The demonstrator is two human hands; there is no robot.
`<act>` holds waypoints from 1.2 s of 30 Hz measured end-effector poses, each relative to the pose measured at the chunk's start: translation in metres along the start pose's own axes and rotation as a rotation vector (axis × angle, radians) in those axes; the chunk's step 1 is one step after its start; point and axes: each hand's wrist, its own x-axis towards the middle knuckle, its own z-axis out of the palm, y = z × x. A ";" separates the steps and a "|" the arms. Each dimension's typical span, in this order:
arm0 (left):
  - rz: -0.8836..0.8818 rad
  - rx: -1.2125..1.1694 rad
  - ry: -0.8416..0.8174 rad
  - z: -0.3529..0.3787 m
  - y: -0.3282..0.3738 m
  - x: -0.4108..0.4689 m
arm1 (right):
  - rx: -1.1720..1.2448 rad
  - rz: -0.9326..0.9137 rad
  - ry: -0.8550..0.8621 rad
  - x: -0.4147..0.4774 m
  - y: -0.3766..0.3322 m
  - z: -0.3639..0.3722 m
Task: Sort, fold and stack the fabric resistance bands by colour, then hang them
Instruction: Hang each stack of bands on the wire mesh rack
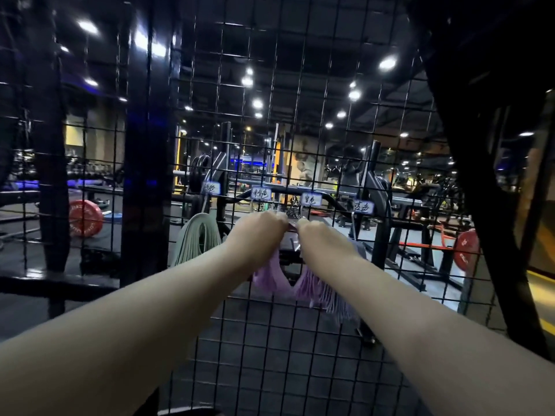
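**Purple bands held up at the wire grid**

The purple bands (pixel 300 288) hang in a folded bunch below my two hands, their looped ends fanning downward in front of the black wire grid (pixel 330 100). My left hand (pixel 259 229) and right hand (pixel 318 235) sit close together at the top of the bunch, fingers curled tight around the fabric, just under the third of four small handwritten labels (pixel 311 200) clipped to the mesh. Whether the bands are already on a hook I cannot tell; my knuckles hide it. To the left, a bunch of green bands (pixel 196 241) hangs on the grid under the first label. Beyond the mesh stand gym racks and a red weight plate (pixel 84 219).
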 end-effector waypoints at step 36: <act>-0.103 -0.392 -0.017 0.035 -0.013 0.013 | 0.150 0.074 0.031 0.027 0.007 0.032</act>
